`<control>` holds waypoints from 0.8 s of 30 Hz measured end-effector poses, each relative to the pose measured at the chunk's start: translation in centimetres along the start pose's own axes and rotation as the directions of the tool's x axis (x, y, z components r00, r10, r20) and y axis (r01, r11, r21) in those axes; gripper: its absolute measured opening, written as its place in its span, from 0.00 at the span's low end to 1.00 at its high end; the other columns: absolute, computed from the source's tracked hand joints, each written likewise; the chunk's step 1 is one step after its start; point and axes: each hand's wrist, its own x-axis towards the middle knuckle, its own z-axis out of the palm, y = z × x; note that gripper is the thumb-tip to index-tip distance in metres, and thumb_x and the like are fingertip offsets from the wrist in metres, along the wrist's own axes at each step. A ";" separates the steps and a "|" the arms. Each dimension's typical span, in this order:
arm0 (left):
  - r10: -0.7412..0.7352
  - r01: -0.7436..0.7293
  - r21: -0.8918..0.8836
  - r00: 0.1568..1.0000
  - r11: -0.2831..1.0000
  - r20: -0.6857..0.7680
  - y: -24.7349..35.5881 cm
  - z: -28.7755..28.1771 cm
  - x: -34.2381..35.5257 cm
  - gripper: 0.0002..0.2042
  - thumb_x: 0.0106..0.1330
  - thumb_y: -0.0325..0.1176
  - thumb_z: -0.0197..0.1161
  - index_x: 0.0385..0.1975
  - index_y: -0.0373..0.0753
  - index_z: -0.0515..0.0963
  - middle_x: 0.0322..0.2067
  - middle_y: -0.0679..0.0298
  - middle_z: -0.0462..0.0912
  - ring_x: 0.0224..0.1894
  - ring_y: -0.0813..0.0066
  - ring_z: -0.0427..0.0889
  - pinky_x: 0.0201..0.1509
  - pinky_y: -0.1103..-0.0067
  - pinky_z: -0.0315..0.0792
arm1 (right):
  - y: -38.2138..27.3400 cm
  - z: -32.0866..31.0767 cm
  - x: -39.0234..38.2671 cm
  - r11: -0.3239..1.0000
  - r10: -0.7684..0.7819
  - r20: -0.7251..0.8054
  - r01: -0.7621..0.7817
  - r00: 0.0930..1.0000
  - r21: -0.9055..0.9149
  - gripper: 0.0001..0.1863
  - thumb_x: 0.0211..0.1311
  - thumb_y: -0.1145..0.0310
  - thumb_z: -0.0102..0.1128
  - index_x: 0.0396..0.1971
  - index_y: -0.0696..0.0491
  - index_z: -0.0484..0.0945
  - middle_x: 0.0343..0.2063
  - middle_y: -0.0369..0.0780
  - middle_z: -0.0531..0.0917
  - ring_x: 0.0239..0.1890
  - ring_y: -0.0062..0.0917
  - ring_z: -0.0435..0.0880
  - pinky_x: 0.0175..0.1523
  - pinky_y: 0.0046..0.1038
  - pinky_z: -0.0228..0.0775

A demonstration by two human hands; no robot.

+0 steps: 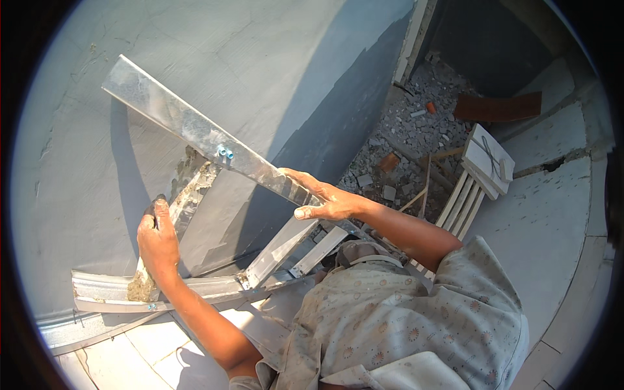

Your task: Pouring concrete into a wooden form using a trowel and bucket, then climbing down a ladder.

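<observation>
Two bare hands share the work against a grey plastered wall [273, 58]: the right hand [325, 200] lies with fingers spread fairly wide on the lower end of a long flat metal strip [195, 133], pressing rather than gripping it, while the left hand [156, 237] is closed around the handle of a mortar-caked trowel [144, 276]. The strip lies on the wall's face, reaching up and away from the right hand; its long axis slants from the upper left, well above the left hand, down to the right under the right palm. Two small blue plugs [225, 153] sit on it about midway, just above a rough patch of broken plaster [192, 172] that lies right above the left hand. The trowel's long axis runs nearly upright, its loaded end pointing down from the left hand toward the bent metal channel [117, 292] just below it. To do this well, I judge the right palm should keep the strip flat to the wall without sliding, with pressure close to the plugs, so the left hand can work mortar at the patch without knocking the strip askew.
</observation>
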 end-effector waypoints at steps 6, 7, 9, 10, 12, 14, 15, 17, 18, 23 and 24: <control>0.002 -0.005 0.102 1.000 0.995 0.031 0.6 0.0 -0.7 0.31 0.67 0.60 0.50 0.31 0.29 0.80 0.37 0.40 0.81 0.44 0.41 0.78 0.50 0.58 0.70 | 0.6 2.5 -0.9 0.981 -0.170 -0.196 0.148 0.966 -0.124 0.51 0.57 0.45 0.65 0.72 0.53 0.47 0.69 0.51 0.52 0.73 0.46 0.48 0.74 0.49 0.38; -0.018 0.013 0.106 0.999 0.994 0.038 0.4 0.0 -0.7 0.32 0.66 0.60 0.50 0.32 0.29 0.80 0.38 0.40 0.81 0.46 0.41 0.78 0.52 0.57 0.70 | 0.6 3.0 -1.0 0.984 -0.145 -0.193 0.121 0.970 -0.134 0.52 0.58 0.41 0.62 0.73 0.50 0.44 0.70 0.52 0.49 0.74 0.47 0.44 0.74 0.50 0.37; -0.044 0.041 0.091 0.998 0.995 0.034 0.3 -0.7 -0.8 0.31 0.66 0.59 0.51 0.32 0.29 0.80 0.37 0.40 0.81 0.46 0.42 0.78 0.51 0.58 0.70 | 0.2 1.8 -0.3 0.996 -0.058 -0.103 0.051 0.993 -0.070 0.54 0.57 0.39 0.61 0.73 0.49 0.42 0.70 0.53 0.47 0.74 0.47 0.42 0.73 0.51 0.37; -0.074 0.071 0.084 0.997 0.994 0.035 0.4 -0.7 -0.8 0.31 0.66 0.59 0.51 0.32 0.29 0.81 0.36 0.40 0.82 0.45 0.42 0.79 0.51 0.58 0.70 | -0.3 0.8 -0.2 1.000 0.027 -0.006 -0.027 1.000 -0.003 0.55 0.57 0.36 0.59 0.73 0.49 0.39 0.71 0.54 0.44 0.74 0.48 0.39 0.73 0.52 0.37; -0.037 0.035 0.053 0.999 0.998 0.037 0.3 -0.5 -0.6 0.30 0.67 0.58 0.51 0.33 0.29 0.81 0.35 0.41 0.82 0.43 0.43 0.80 0.49 0.58 0.71 | 0.0 0.7 0.0 0.997 0.021 0.018 -0.023 1.000 0.073 0.57 0.55 0.32 0.56 0.74 0.46 0.37 0.71 0.54 0.42 0.75 0.48 0.37 0.73 0.54 0.37; -0.061 0.061 0.053 0.998 0.997 0.008 1.1 -0.5 -0.4 0.29 0.67 0.57 0.52 0.33 0.29 0.81 0.33 0.42 0.82 0.40 0.43 0.81 0.46 0.58 0.72 | 0.5 2.5 0.2 0.990 -0.102 -0.143 0.087 0.984 -0.109 0.57 0.55 0.32 0.57 0.74 0.46 0.37 0.71 0.52 0.47 0.74 0.49 0.43 0.73 0.53 0.37; -0.042 0.042 0.079 0.999 0.996 -0.005 0.8 -0.4 -0.2 0.29 0.67 0.56 0.52 0.34 0.29 0.81 0.33 0.42 0.82 0.39 0.44 0.81 0.45 0.58 0.72 | 1.0 4.0 0.2 0.949 -0.189 -0.210 0.124 0.959 -0.289 0.57 0.56 0.32 0.55 0.74 0.47 0.36 0.71 0.52 0.48 0.74 0.49 0.44 0.73 0.53 0.36; -0.041 0.042 0.094 0.999 0.995 -0.011 1.0 -0.2 0.0 0.29 0.67 0.57 0.52 0.34 0.29 0.81 0.33 0.42 0.82 0.39 0.44 0.81 0.45 0.58 0.72 | 1.5 1.0 0.8 0.991 -0.119 -0.140 0.125 0.983 0.039 0.57 0.56 0.32 0.54 0.73 0.49 0.35 0.71 0.53 0.46 0.74 0.49 0.42 0.73 0.53 0.37; -0.049 0.051 0.116 0.999 0.992 -0.020 0.9 -0.1 -0.1 0.29 0.68 0.57 0.52 0.34 0.29 0.81 0.33 0.42 0.82 0.39 0.44 0.81 0.45 0.58 0.72 | 1.7 0.1 0.8 0.926 -0.078 -0.042 0.088 0.996 0.368 0.58 0.57 0.31 0.54 0.73 0.50 0.35 0.71 0.54 0.44 0.74 0.48 0.40 0.73 0.53 0.37; -0.038 0.038 0.060 0.999 0.997 -0.003 0.8 -0.4 -0.2 0.29 0.67 0.57 0.52 0.34 0.29 0.81 0.32 0.42 0.82 0.39 0.43 0.81 0.44 0.58 0.72 | 2.0 2.4 0.5 0.993 -0.119 -0.190 0.119 0.974 -0.011 0.49 0.60 0.35 0.54 0.73 0.45 0.46 0.71 0.51 0.45 0.74 0.46 0.43 0.72 0.55 0.40; -0.058 0.056 0.080 0.998 0.995 0.020 0.7 -0.4 -0.4 0.29 0.67 0.57 0.52 0.34 0.29 0.81 0.32 0.42 0.82 0.39 0.43 0.81 0.44 0.58 0.71 | 1.8 2.1 0.4 0.992 -0.128 -0.191 0.128 0.973 -0.016 0.49 0.60 0.35 0.54 0.73 0.45 0.46 0.71 0.51 0.45 0.74 0.46 0.43 0.72 0.55 0.40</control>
